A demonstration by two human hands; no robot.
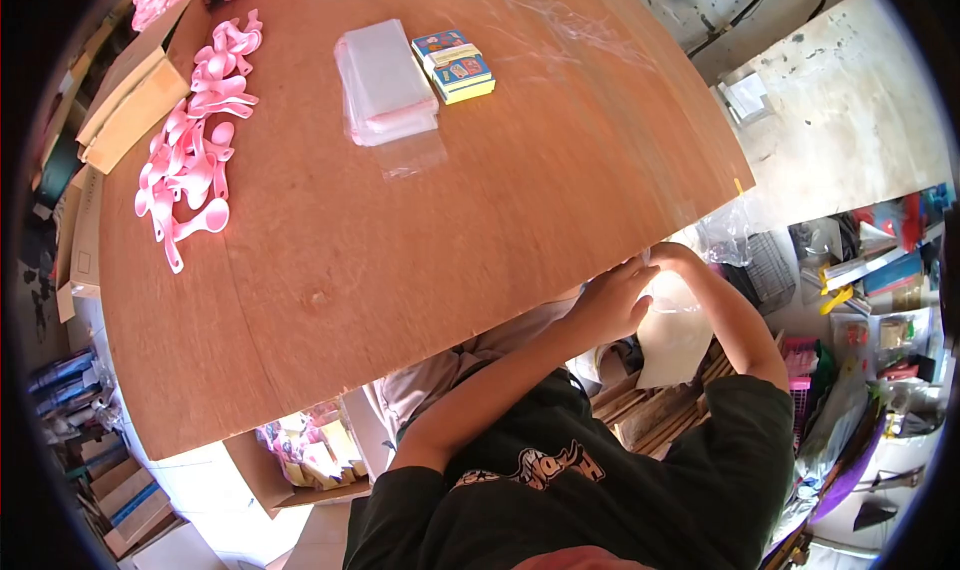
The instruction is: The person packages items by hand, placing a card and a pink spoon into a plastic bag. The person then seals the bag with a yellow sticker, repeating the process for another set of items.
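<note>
Shirt (630,500) nearest; left hand (608,300) and right hand (674,255) meet beside the worktop (400,270), right of centre; fingers' grip I can't tell. Bags (385,80) sit upper centre, probably for reach.

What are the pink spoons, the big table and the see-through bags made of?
Pink spoons: probably plastic, smooth with glossy highlights.
Table: apparently wood, perhaps plywood, smooth and brown with visible grain.
See-through bags: likely thin plastic film; the table shows through one.

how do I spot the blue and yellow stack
Find the large brown wooden table. On its far half lies a pile of clear plastic bags, with the stack just to the right. Unlike them, it is blue-topped, yellow-sided and pale-banded.
</note>
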